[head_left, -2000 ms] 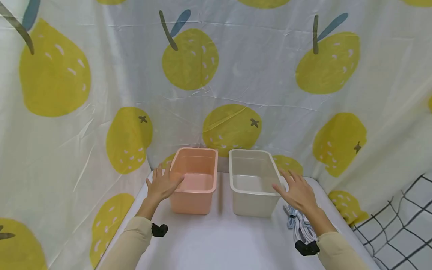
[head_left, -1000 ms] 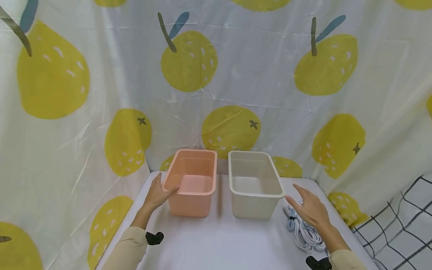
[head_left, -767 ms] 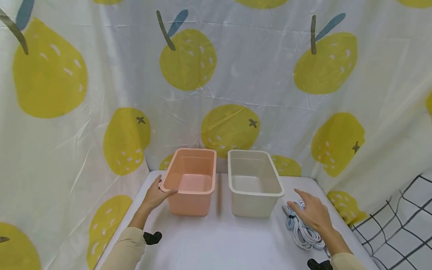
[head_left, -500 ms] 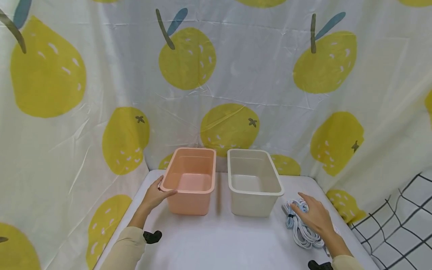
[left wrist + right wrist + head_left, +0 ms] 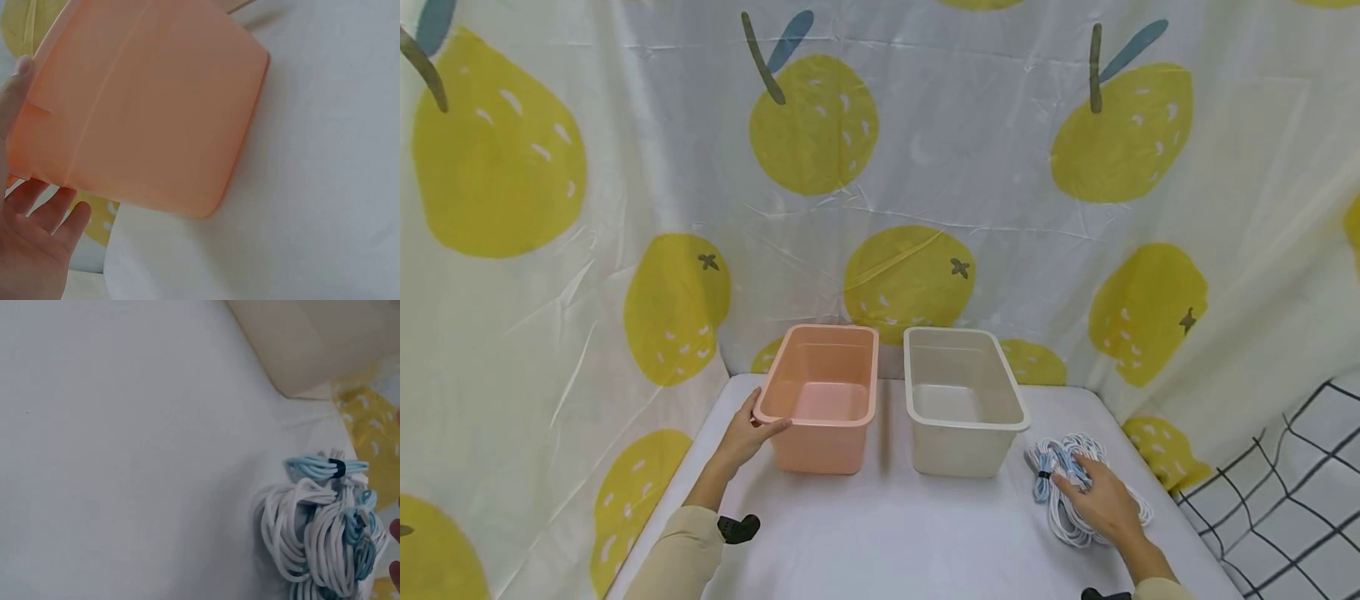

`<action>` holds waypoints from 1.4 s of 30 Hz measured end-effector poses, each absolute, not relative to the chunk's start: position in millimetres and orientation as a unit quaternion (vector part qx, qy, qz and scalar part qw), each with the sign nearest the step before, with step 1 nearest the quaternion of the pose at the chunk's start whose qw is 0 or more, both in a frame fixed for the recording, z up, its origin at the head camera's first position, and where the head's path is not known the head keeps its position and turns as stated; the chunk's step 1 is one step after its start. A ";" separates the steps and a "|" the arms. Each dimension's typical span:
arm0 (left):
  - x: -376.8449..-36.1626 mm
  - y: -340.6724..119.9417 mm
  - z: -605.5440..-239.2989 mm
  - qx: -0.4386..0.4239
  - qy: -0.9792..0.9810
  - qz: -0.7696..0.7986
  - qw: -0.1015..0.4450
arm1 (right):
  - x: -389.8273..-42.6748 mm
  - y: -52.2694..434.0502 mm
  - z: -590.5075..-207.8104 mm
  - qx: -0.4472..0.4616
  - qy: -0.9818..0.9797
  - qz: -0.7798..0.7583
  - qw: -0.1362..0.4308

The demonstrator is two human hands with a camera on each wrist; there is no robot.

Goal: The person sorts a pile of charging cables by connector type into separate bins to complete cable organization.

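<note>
My left hand grips the near left corner of a peach-coloured plastic bin. In the left wrist view its thumb lies along the bin's rim, and the other fingers bend in under it against the wall. To the right, my right hand hangs over a pile of bundled cables, white and light blue, thumb and fingers spread apart. The right wrist view shows the cable bundles, one with a black tie, and only a few fingertips at the right edge. Whether they touch the cables I cannot tell.
A cream plastic bin stands right of the peach one, a narrow gap between them. Both stand on a white-covered table. A fruit-printed curtain hangs behind, and a black wire grid is at the right.
My left hand has come back from beside the peach bin onto its near corner. My right hand has drawn back from the cream bin and lowered over the cables.
</note>
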State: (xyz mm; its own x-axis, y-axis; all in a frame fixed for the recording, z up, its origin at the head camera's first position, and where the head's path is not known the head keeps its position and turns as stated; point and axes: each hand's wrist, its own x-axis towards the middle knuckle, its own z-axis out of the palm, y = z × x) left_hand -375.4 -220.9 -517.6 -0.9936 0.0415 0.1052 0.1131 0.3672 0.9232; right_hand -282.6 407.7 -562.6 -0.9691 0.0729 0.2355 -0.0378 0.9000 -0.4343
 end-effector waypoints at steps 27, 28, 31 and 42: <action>-370.4 -218.5 -516.1 -0.056 -0.807 -0.587 0.037 | -299.5 405.4 -600.0 -0.127 -0.965 0.178 0.145; -370.6 -218.2 -517.0 -0.056 -0.806 -0.588 0.037 | -299.1 405.1 -600.4 -0.127 -0.965 0.173 0.148; -371.4 -218.3 -518.6 -0.061 -0.807 -0.586 0.038 | -299.1 403.9 -601.4 -0.124 -0.966 0.159 0.163; -373.8 -220.1 -516.2 -0.062 -0.822 -0.565 0.042 | -302.9 394.2 -601.5 -0.169 -0.943 0.204 0.199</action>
State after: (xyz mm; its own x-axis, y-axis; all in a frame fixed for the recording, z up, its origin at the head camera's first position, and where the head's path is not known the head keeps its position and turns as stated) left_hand -373.8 -220.1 -516.2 -0.9888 0.0552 0.1385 0.1491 0.3542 0.9232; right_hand -302.9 394.2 -601.5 -0.8631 0.4010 0.3070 0.2383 0.8594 -0.4524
